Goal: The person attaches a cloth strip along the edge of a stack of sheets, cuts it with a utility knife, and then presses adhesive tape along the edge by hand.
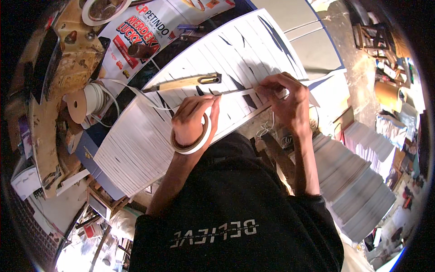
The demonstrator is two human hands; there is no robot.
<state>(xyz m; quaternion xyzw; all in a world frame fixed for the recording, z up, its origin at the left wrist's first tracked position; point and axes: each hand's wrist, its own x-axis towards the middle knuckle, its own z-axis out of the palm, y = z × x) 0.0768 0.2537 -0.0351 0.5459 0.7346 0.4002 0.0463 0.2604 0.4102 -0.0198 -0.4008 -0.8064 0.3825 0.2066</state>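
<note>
Over the near edge of the fanned row of white booklets [149, 145], the person's left hand [192, 119] is wearing a roll of white tape [192, 141] around the wrist, its fingertips pinching the loose tape strip [238, 92]. Their right hand [287, 100] is closing on the same strip further along, pressing it flat across the booklets. Beyond the hands a wooden-handled tool [186, 83] is lying on the row, and a bigger tape spool [84, 103] is sitting off its left edge.
</note>
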